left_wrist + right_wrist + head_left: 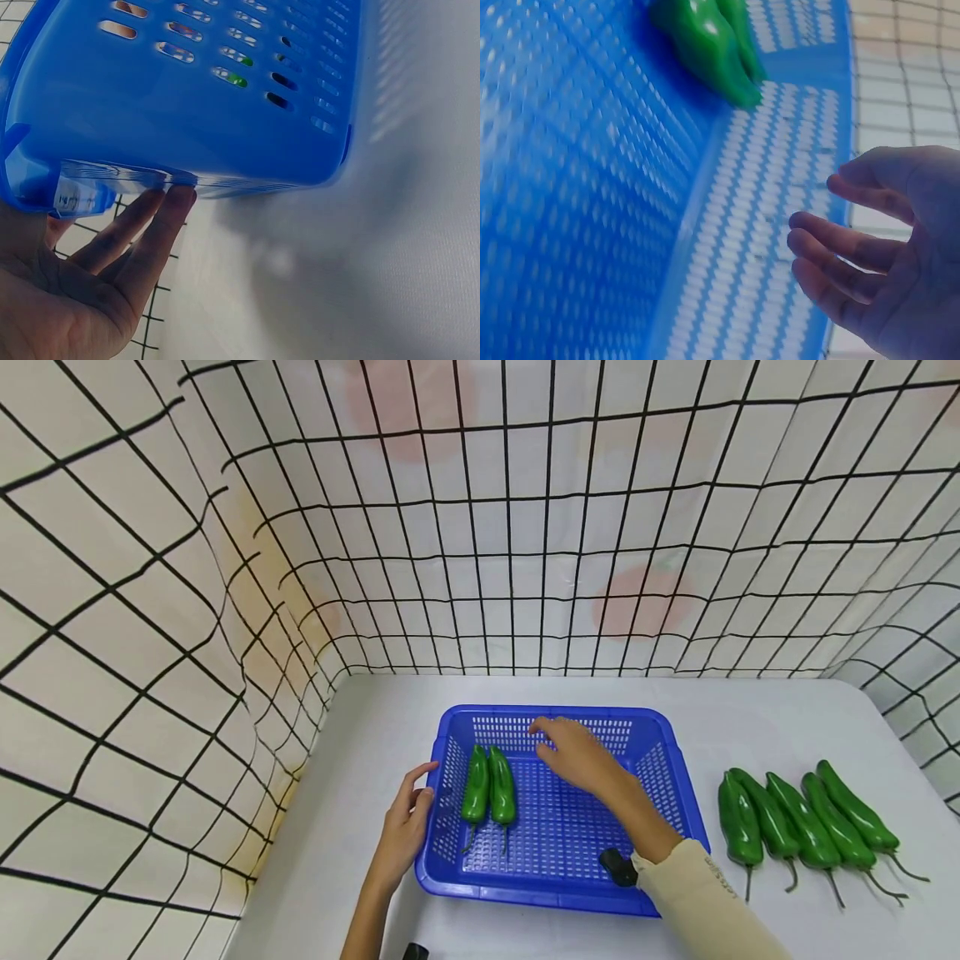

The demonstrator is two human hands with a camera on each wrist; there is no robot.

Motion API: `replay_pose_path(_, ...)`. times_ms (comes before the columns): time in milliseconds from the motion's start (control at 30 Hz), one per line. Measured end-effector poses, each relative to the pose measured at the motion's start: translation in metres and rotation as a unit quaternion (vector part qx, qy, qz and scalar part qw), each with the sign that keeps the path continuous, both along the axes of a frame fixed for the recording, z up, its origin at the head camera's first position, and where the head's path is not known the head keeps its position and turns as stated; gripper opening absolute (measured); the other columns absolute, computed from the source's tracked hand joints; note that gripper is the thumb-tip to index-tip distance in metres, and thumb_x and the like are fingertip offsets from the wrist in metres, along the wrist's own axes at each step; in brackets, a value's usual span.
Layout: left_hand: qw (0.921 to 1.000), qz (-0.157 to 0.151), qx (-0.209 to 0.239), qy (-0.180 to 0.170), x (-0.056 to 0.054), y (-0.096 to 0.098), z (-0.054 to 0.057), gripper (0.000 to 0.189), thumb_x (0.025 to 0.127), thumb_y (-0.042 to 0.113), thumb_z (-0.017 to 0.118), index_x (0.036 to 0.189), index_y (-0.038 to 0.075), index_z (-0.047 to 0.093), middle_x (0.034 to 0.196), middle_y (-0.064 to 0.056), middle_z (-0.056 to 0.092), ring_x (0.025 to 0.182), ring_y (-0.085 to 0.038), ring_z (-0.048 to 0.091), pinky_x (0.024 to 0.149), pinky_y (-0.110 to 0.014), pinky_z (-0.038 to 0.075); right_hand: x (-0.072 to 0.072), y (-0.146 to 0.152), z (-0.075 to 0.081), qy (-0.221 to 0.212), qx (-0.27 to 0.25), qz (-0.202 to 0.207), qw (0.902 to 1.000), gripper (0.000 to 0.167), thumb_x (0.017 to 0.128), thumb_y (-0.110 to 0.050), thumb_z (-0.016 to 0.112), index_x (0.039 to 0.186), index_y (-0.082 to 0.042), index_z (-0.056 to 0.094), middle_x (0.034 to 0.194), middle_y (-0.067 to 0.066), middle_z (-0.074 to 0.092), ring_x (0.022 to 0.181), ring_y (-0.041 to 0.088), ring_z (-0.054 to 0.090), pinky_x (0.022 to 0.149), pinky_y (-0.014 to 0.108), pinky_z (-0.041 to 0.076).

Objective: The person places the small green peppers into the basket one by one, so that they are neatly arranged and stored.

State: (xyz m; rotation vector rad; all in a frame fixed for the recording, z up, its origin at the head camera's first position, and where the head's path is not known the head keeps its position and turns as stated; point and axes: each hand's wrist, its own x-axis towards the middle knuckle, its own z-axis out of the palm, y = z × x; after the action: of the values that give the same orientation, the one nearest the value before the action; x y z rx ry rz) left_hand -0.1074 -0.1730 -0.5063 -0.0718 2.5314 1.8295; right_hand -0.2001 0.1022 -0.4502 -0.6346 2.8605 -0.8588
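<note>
The person's left hand [403, 827] rests at the left side of the blue basket [562, 835], its straight fingers touching the outer wall. The right hand [576, 753] hangs over the basket near the far wall, thumb and fingers apart, loosely bent and holding nothing. Two green peppers [502, 789] lie side by side in the basket's left part, stems toward the person. Five more peppers [801, 822] lie in a slanting row on the white table [315, 860], right of the basket. Black mesh [546, 553] stands behind.
</note>
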Motion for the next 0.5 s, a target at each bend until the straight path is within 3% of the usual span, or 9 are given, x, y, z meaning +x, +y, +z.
replay_pose_path(133, 1.0000, 0.001, -0.001, -0.005, 0.002, 0.003, 0.008, 0.039, 0.108, 0.018, 0.041, 0.146, 0.026, 0.045, 0.121, -0.023, 0.063, 0.095, -0.033, 0.067, 0.073, -0.042, 0.057, 0.004, 0.029, 0.010, 0.022, -0.014, -0.025, 0.9993, 0.031, 0.097, -0.011, 0.057, 0.127, -0.005, 0.064, 0.122, 0.019, 0.063, 0.115, 0.039, 0.056, 0.095, 0.058, 0.046)
replay_pose_path(367, 0.9999, -0.006, 0.001, -0.013, 0.010, 0.011, 0.039, 0.039, 0.107, 0.010, 0.040, 0.146, 0.014, 0.045, 0.121, -0.028, 0.062, 0.097, -0.039, 0.066, 0.074, -0.043, 0.058, 0.016, 0.089, 0.021, 0.075, -0.028, -0.101, 0.9916, 0.032, 0.097, -0.010, 0.056, 0.127, -0.003, 0.063, 0.131, 0.029, 0.050, 0.123, 0.049, 0.044, 0.095, 0.069, 0.039)
replay_pose_path(500, 0.9999, -0.008, 0.006, -0.012, 0.012, 0.012, 0.043, 0.039, 0.107, 0.010, 0.040, 0.146, 0.014, 0.045, 0.120, -0.028, 0.062, 0.096, -0.038, 0.066, 0.074, -0.042, 0.058, 0.022, 0.121, 0.022, 0.093, -0.035, -0.143, 0.9847, 0.030, 0.096, -0.010, 0.056, 0.124, 0.000, 0.063, 0.129, 0.034, 0.049, 0.120, 0.055, 0.042, 0.093, 0.073, 0.035)
